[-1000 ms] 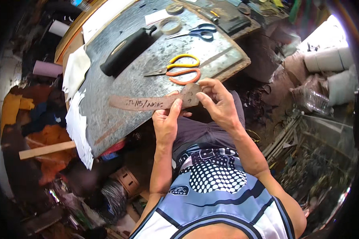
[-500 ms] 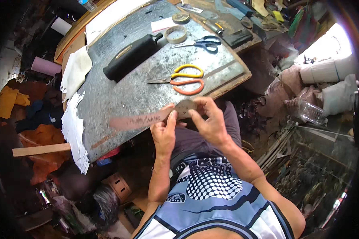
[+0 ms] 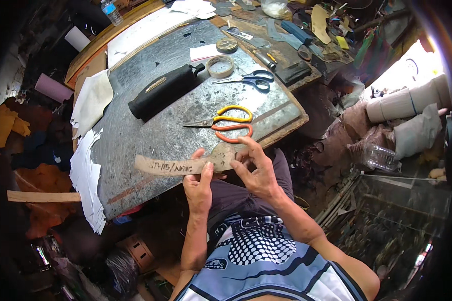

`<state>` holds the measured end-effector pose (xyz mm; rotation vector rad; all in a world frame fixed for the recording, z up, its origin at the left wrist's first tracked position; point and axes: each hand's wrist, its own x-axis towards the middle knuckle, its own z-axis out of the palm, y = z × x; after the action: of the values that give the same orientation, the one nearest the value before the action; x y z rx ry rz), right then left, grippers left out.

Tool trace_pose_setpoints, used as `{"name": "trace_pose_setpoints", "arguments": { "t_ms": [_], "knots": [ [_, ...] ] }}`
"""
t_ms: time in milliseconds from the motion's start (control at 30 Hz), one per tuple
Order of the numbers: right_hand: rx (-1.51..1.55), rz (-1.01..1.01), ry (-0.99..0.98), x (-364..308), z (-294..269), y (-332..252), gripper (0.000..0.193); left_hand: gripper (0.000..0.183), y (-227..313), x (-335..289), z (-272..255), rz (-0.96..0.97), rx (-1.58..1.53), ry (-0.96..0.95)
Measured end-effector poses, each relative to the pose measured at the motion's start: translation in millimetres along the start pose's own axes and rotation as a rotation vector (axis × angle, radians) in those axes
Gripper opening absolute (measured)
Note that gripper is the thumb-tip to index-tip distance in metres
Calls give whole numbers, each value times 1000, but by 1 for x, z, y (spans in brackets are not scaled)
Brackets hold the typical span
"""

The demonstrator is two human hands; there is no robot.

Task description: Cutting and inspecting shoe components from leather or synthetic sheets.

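Note:
Above the table's near edge I hold a long tan template (image 3: 168, 167), apparently card or leather. It has dark handwriting and a rounded wider end at the right. My left hand (image 3: 198, 188) is closed on it, thumb on top just left of the wide end and fingers partly hidden beneath. My right hand (image 3: 256, 173) pinches the wide end's right edge between thumb and fingers. Just beyond lie scissors (image 3: 232, 124) with one yellow and one orange handle, their blades pointing left. Farther off are dark-blue-handled scissors (image 3: 257, 80).
On the worn metal-topped table (image 3: 130, 143) lie a black cylindrical case (image 3: 165, 93), a tape roll (image 3: 220, 66) and a round tin (image 3: 227, 45). White sheets (image 3: 88, 175) overhang the left edge. A wooden strip (image 3: 42, 197) juts out there. A side bench (image 3: 286, 57) holds tools and scraps.
The template has turned flatter toward me, and its writing shows more clearly. My right hand has shifted from over the wide end to its right edge. The view has shifted slightly.

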<state>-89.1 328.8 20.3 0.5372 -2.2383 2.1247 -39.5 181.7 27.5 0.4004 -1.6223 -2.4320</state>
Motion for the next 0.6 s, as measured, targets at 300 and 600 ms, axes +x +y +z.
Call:
{"name": "trace_pose_setpoints", "arguments": {
  "t_ms": [300, 600],
  "knots": [
    [-368, -419, -36, 5, 10, 1, 32, 60, 15, 7, -15, 81, -7, -154],
    [332, 483, -190, -10, 18, -5, 24, 20, 16, 8, -29, -19, 146, 15]
  ]
}}
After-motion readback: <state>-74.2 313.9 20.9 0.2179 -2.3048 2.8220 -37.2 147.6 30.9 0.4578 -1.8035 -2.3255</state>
